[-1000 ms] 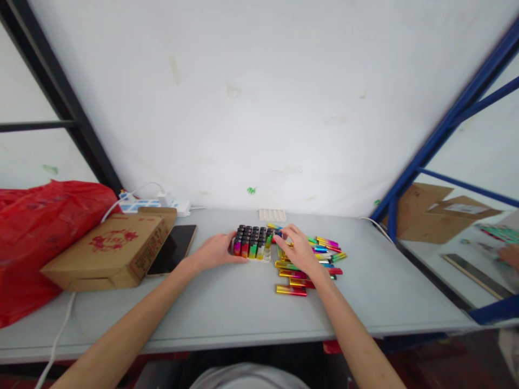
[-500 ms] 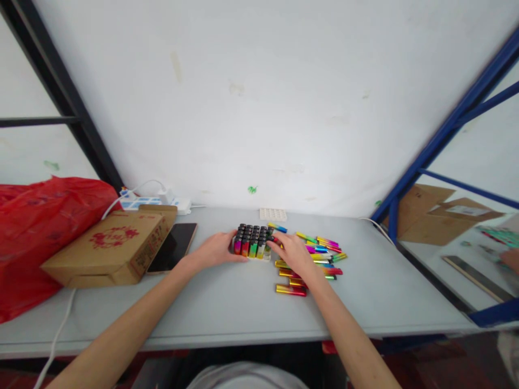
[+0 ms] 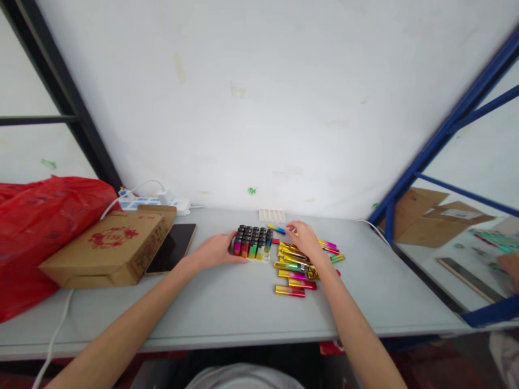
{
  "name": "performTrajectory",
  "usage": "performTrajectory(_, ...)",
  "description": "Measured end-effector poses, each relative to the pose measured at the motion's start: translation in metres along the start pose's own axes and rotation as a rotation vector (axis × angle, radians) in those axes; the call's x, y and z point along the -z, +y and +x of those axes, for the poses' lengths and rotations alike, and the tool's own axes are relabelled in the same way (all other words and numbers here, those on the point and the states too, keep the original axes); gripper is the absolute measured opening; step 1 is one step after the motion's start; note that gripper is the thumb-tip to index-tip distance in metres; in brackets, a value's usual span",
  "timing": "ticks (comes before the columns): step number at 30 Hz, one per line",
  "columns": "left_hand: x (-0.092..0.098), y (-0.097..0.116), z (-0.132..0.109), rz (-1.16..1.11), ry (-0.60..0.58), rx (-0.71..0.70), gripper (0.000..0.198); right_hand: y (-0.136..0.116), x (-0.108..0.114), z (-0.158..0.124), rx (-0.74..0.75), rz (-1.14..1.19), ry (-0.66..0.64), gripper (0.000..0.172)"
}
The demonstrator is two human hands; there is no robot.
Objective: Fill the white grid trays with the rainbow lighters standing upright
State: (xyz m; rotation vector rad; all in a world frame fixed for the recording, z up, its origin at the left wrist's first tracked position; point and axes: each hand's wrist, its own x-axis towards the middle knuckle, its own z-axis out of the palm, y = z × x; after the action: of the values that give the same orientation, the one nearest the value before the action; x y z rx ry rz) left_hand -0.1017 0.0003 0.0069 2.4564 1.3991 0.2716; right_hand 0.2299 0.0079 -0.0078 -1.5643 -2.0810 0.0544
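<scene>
On the grey table, rows of lighters (image 3: pixel 252 246) with black tops stand upright in a pale tray (image 3: pixel 259 260). Their bodies are purple, red, green and yellow. Around the left side of this block my left hand (image 3: pixel 219 251) is closed, with the thumb along the near edge. My right hand (image 3: pixel 303 239) is over the far part of a pile of loose shiny lighters (image 3: pixel 292 266), its bent fingers apart. Close to its fingertips lies a blue and yellow lighter (image 3: pixel 276 229); I see nothing held between them.
A white slotted tray (image 3: pixel 272 215) rests by the wall. To the left are a black phone (image 3: pixel 172 248), a cardboard box (image 3: pixel 105 248), a red plastic bag (image 3: pixel 52 227) and a power strip (image 3: pixel 178 206). Beyond the blue frame (image 3: pixel 424 151), another person's hand (image 3: pixel 510 267) shows.
My right hand has moved from the right edge of the lighter block to the pile. A lighter now stands at the block's front right corner. My left hand stays in place.
</scene>
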Motion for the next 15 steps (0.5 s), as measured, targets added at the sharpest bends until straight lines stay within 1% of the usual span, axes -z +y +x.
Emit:
performTrajectory(4, 0.001, 0.0, 0.0, 0.008, 0.001, 0.002, 0.085, 0.001, -0.011, 0.027, -0.035, -0.053, -0.146, 0.021)
performTrajectory(6, 0.0, -0.001, 0.0, 0.014, -0.003, 0.007, 0.084, 0.0, -0.015, 0.035, -0.046, -0.031, -0.194, 0.017)
performTrajectory(8, 0.0, -0.002, 0.001, 0.004, -0.005, 0.003, 0.084, 0.001, -0.016, 0.037, -0.054, -0.002, -0.194, 0.014)
performTrajectory(10, -0.001, -0.002, 0.001, -0.011, -0.002, -0.004, 0.082, 0.004, -0.013, 0.033, -0.067, 0.03, -0.175, 0.016)
performTrajectory(12, -0.001, -0.001, 0.001, -0.018, 0.002, 0.002, 0.081, 0.008, -0.007, 0.025, -0.088, 0.175, -0.128, 0.019)
performTrajectory(15, 0.0, 0.0, 0.001, -0.008, 0.003, 0.021, 0.082, 0.008, 0.004, 0.008, -0.145, 0.583, -0.056, 0.022)
